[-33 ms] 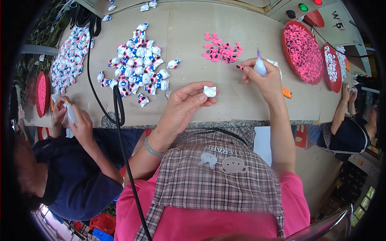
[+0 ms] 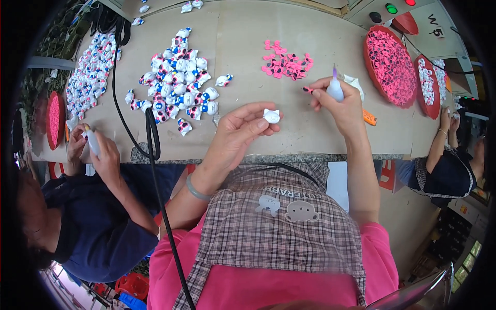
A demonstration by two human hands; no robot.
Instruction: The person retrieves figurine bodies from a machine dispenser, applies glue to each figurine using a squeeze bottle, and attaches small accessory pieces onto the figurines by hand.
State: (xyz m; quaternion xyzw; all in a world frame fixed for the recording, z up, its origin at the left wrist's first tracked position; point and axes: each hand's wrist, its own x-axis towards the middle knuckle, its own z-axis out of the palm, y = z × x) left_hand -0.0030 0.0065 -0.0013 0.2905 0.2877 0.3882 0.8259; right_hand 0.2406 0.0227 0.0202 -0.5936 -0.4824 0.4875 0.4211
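Observation:
My left hand point(image 2: 243, 125) pinches a small white cat-head-shaped piece point(image 2: 272, 116) between thumb and fingers, above the near part of the table. To its right, my right hand point(image 2: 337, 101) grips a squeeze bottle point(image 2: 335, 90) with a purple nozzle that points up and away from me. Between that hand's thumb and fingertips is also a small pink-and-black piece point(image 2: 308, 90). Beyond it lies a loose group of similar pink-and-black pieces point(image 2: 287, 66). A heap of small white, blue and pink figurines point(image 2: 178, 85) rests left of centre.
Red trays of pink pieces point(image 2: 368, 64) and white pieces point(image 2: 434, 111) stand at right, near an orange tool point(image 2: 369, 117). A black cable point(image 2: 138, 146) crosses at left. A co-worker point(image 2: 98, 217) with a bottle sits at left, another person point(image 2: 448, 168) at right.
The white cat-head piece has tilted slightly in my left fingers. In my right hand, the pink-and-black piece has come a little nearer to me.

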